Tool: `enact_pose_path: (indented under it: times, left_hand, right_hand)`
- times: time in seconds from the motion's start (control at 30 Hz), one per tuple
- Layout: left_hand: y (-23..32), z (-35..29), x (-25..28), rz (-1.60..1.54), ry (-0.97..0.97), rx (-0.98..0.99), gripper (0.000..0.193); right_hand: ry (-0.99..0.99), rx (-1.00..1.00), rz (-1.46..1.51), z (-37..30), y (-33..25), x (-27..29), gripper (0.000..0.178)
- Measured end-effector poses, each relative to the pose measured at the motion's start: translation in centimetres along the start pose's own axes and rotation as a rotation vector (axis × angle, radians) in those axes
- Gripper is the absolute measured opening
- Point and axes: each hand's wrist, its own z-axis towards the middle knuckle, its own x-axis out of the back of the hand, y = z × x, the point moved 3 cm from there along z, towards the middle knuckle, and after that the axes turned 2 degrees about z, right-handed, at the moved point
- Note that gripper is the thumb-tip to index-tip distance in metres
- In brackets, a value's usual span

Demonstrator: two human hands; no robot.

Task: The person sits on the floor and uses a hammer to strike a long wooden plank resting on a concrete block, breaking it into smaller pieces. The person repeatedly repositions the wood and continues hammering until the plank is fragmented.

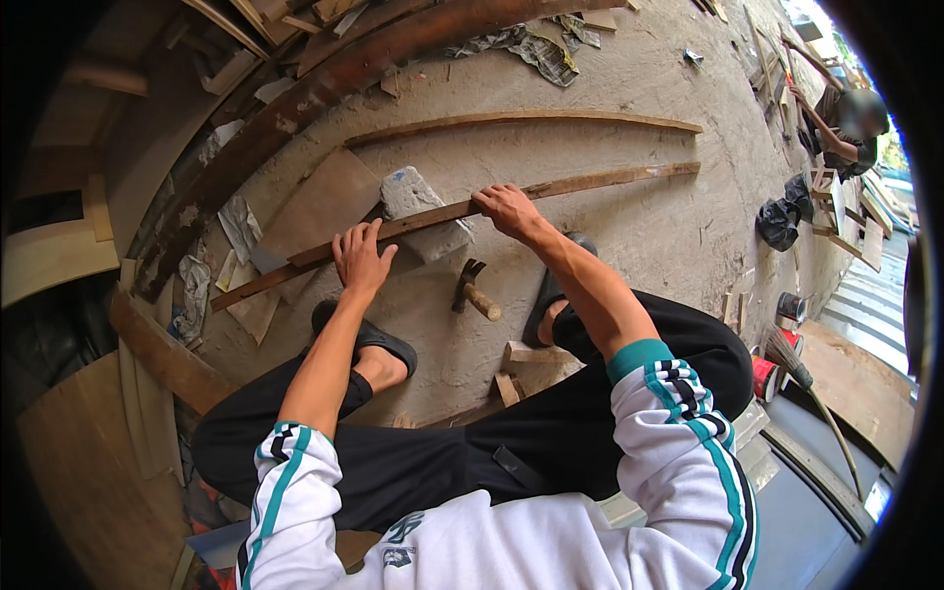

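Observation:
A long, narrow wooden strip [611, 180] slants across the floor in front of me, resting over a pale, rough block [410, 193]. My right hand [508, 211] is closed around the strip just right of the block. Left of the block, my left hand [360, 260] lies against the strip, its fingers stretched over it and its thumb spread apart. Between my feet, nearer than the strip, a claw hammer [476, 292] with a wooden handle lies on the floor. Neither hand touches it.
Beyond lies another wooden strip [531, 116]. A flat board [324, 208] and crumpled paper [239, 228] are at the left. Small wood offcuts [539, 352] lie by my right foot. At the right are a black plastic bag [779, 225], cans [765, 378], a brush [789, 354] and another person [844, 138].

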Motion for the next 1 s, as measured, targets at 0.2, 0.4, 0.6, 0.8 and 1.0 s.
enact_pose_path:
  times: [0.2,0.4,0.6,0.8,1.0]
  left_hand:
    - [-0.7,0.9,0.6,0.053,-0.049,-0.144,0.046]
    - [-0.4,-0.8,2.7,-0.042,-0.136,-0.142,0.046]
    - [-0.5,-4.8,3.6,-0.014,-0.243,-0.19,0.044]
    - [0.4,-6.0,2.4,-0.048,-0.322,-0.001,0.04]
    - [1.5,-6.2,0.9,-0.08,-0.282,-0.092,0.035]
  right_hand:
    - [0.373,-0.179,-0.086,-2.0,-3.1,2.0,0.049]
    - [0.359,-0.805,0.435,-9.0,-2.9,-1.2,0.035]
    - [-0.138,-1.184,1.394,-15.6,-5.7,-6.1,0.079]
    - [-0.33,-1.128,1.489,-13.9,-10.5,-0.5,0.094]
    - [-0.427,-1.2,1.523,-13.7,-14.6,1.7,0.083]
